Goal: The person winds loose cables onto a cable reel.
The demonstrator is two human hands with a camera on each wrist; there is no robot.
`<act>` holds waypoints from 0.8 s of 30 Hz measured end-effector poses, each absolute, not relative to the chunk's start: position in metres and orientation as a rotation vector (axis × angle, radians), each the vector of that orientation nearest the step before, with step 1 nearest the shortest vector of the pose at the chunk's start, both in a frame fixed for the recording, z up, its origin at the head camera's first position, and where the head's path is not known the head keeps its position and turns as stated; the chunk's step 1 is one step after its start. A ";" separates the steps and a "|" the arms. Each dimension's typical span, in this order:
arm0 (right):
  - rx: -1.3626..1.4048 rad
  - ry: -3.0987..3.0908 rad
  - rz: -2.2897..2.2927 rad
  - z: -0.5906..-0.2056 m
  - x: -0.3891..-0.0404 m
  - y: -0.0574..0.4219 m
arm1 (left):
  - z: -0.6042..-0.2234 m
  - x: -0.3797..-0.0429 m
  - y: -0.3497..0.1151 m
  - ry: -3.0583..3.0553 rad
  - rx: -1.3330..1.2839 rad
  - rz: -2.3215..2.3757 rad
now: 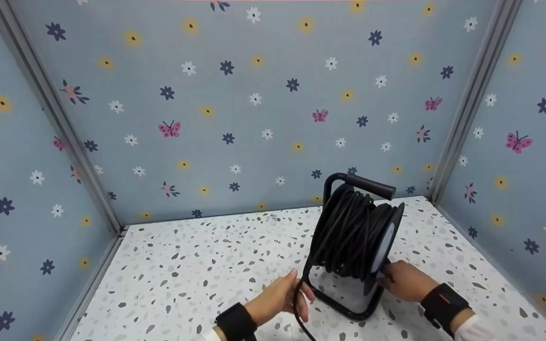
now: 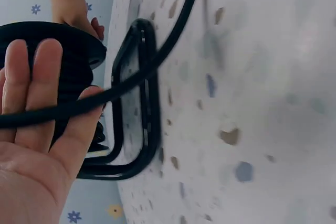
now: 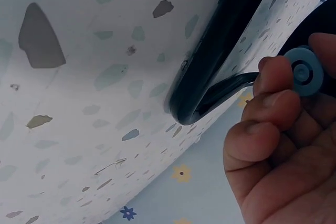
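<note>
A black cable reel (image 1: 349, 232), thickly wound with black cable, stands on its tube frame at the right of the table. My right hand (image 1: 409, 281) is at the reel's right side. In the right wrist view, its curled fingers and thumb grip a round grey-blue crank knob (image 3: 304, 72) on the reel's disc. A loose run of cable (image 2: 131, 81) comes off the drum and crosses the fingers of my left hand (image 1: 280, 299). That hand is palm up with its fingers extended, just left of the frame's foot. From there the cable hangs toward the near edge of view.
The reel's top carrying handle (image 1: 368, 185) rises near the back wall. Under it, the bent tube base (image 1: 344, 310) rests on the speckled white table (image 1: 197, 270). Flower-patterned panels (image 1: 235, 104) with grey metal corner posts (image 1: 467, 94) enclose the back and sides.
</note>
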State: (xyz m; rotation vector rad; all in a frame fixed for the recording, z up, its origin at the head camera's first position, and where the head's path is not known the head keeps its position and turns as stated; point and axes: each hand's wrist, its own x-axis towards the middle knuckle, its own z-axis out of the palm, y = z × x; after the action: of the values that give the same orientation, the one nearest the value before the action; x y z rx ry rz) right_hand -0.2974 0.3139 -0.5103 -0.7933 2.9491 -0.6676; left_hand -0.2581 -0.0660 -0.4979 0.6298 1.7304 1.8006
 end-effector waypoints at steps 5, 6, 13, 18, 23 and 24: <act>-0.751 2.957 -0.682 -0.512 -0.297 0.314 | -0.511 -0.250 -0.092 1.651 0.605 1.745; -0.750 2.961 -0.682 -0.512 -0.297 0.314 | -0.514 -0.249 -0.098 1.632 0.603 1.732; -0.752 2.958 -0.699 -0.513 -0.296 0.314 | -0.524 -0.244 -0.127 1.662 0.574 1.708; -0.781 2.959 -0.698 -0.514 -0.293 0.313 | -0.520 -0.242 -0.127 1.942 0.648 1.683; -0.797 2.909 -0.731 -0.509 -0.287 0.307 | -0.507 -0.238 -0.110 2.322 1.015 1.502; -0.802 2.897 -0.741 -0.507 -0.286 0.305 | -0.503 -0.237 -0.106 2.360 1.062 1.469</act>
State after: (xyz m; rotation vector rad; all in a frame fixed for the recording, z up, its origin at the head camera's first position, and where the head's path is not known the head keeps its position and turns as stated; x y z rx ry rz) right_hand -0.2857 0.3053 -0.5070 -0.8024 2.8967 -0.7410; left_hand -0.2366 -0.1059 -0.5030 1.0619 2.3603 1.4687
